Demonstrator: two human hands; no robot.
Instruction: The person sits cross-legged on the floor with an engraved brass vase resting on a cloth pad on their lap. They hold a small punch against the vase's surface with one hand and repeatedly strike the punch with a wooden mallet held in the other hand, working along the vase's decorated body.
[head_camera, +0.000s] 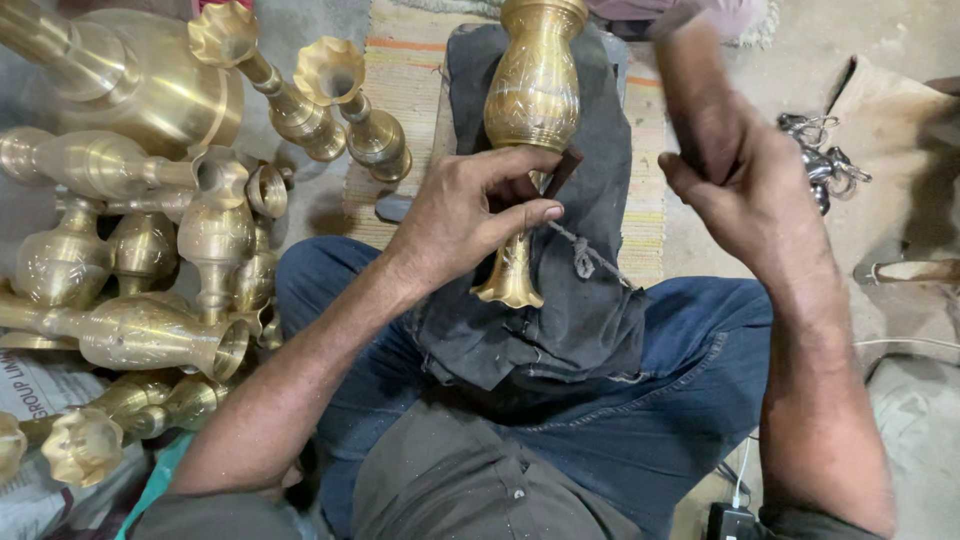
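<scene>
A heap of brass vases (150, 250) lies on the floor at far left, some upright, some tipped over. The left hand (465, 220), grip closed, holds the narrow neck of an engraved brass vase (530, 110) that lies lengthwise on a dark cloth (590, 310) over the jeans-clad lap, flared mouth toward the body. The right hand (740, 180) is raised beside it, grip closed round a dark blurred tool (690, 90), with a bunch of metal rings (825, 155) on the floor further right.

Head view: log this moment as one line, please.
left hand: steadies brass vase on dark cloth | right hand: raised, grips dark tool | brass vases piled left
</scene>
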